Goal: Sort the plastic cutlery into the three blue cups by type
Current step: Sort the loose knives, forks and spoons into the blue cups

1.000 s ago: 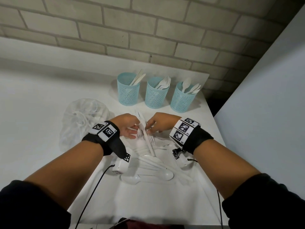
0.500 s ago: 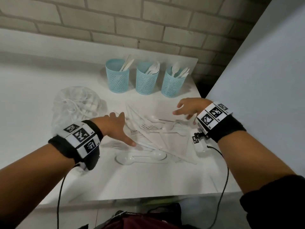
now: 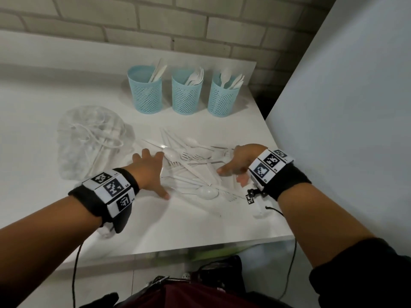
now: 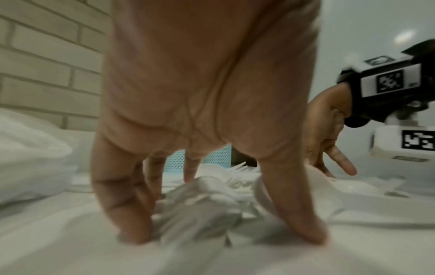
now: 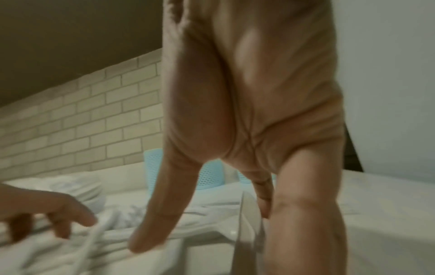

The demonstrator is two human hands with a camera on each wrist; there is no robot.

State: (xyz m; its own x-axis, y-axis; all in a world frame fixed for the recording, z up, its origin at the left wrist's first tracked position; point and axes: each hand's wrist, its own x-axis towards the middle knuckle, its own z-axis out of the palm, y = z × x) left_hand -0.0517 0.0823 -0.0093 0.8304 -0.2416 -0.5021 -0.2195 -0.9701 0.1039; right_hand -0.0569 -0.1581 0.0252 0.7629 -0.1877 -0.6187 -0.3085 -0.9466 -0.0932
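Observation:
Three blue mesh cups stand in a row at the back: the left cup [image 3: 144,92] holds knives, the middle cup [image 3: 186,94] forks, the right cup [image 3: 224,96] spoons. A loose pile of white plastic cutlery [image 3: 195,165] lies in front of them. My left hand [image 3: 153,174] is spread at the pile's left edge, and its fingers [image 4: 127,214] touch the table over some pieces. At the pile's right edge my right hand [image 3: 235,167] points its straight fingers [image 5: 162,214] down. A white piece [image 5: 247,228] stands against them. Neither hand grips anything.
A clear plastic bag [image 3: 89,141] with more cutlery lies left of the pile. The white table [image 3: 200,225] ends close in front of me and at the right, beside a pale wall panel [image 3: 355,107]. A brick wall runs behind.
A second ago both hands met over the pile's middle, fingers curled on pieces. They have since let go, moved apart to the pile's two sides, and spread their fingers.

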